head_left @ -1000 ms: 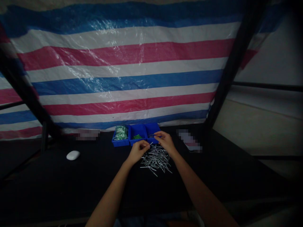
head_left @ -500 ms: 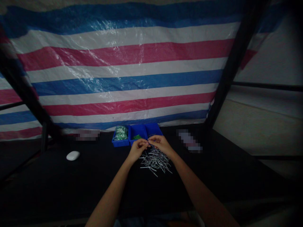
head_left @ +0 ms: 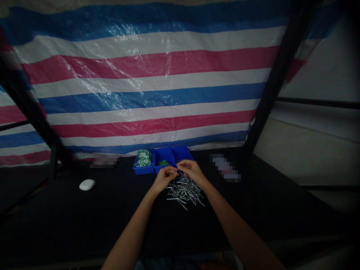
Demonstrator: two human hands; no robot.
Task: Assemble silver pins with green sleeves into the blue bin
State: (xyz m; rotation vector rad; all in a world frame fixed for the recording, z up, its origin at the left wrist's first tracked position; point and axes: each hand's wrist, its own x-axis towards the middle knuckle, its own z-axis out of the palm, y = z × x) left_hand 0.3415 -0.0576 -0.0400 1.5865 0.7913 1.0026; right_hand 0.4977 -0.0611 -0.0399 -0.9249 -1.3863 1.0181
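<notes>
My left hand point(head_left: 164, 179) and my right hand point(head_left: 191, 171) meet fingertip to fingertip in front of the blue bins. Both are closed in a pinch; whatever lies between the fingers is too small to make out. Just beneath them spreads a loose pile of thin silvery metal rods point(head_left: 186, 192) on the black table. Behind my left hand, the middle blue bin point(head_left: 163, 153) holds some small green pieces point(head_left: 163, 163). My right hand partly covers the right blue bin point(head_left: 182, 152). In the left blue bin point(head_left: 144, 171) sit clear plastic bags with green contents point(head_left: 144, 158).
A white computer mouse point(head_left: 87, 184) lies on the black table point(head_left: 118, 210) at the left. Blurred-out items rest at the back left point(head_left: 104, 161) and back right point(head_left: 225, 167). A striped plastic sheet point(head_left: 157, 90) hangs behind, between dark frame posts point(head_left: 270, 93).
The fingertips have shifted very slightly against each other, the left hand a touch lower. The rods, bins and mouse stay where they were.
</notes>
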